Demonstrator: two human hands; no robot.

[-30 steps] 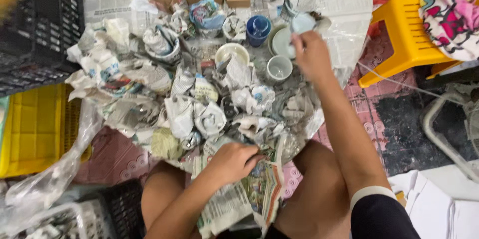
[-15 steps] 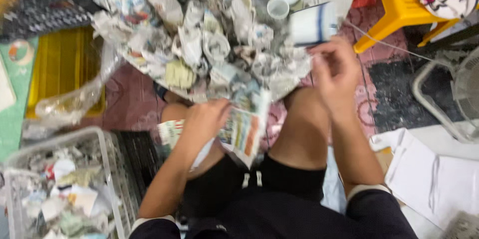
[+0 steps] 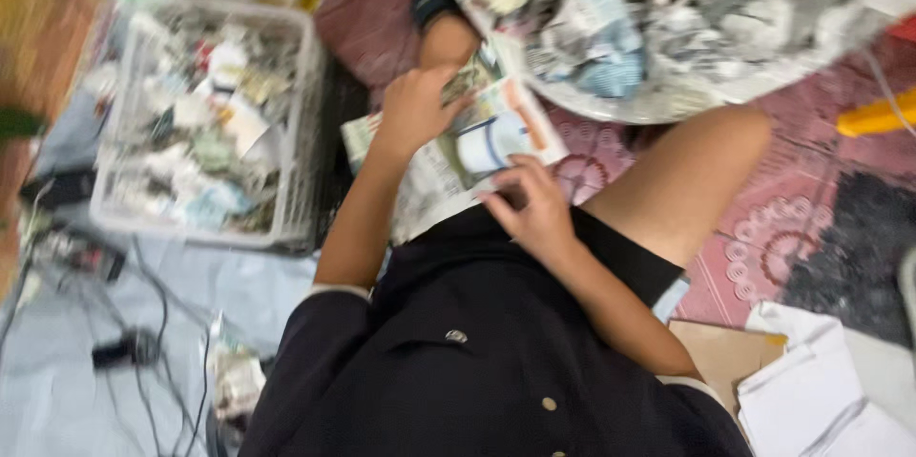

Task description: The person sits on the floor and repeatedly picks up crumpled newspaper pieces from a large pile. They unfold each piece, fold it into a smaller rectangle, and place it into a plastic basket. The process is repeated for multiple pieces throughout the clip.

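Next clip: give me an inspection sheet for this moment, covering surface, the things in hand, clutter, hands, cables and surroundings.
Surface: patterned red floor mat; the person sits on it with newspaper sheets across the lap.
Things in hand: small white cup with blue band lying on the newspaper.
Clutter: heap of paper-wrapped items ahead; white plastic basket holding wrapped pieces.
Hands: left hand pressing on the newspaper; right hand at the cup's near edge, fingers touching the paper.
Cables: dark cords and a plug on a grey sheet.
Surroundings: cardboard, white paper, yellow stool leg. View blurred.
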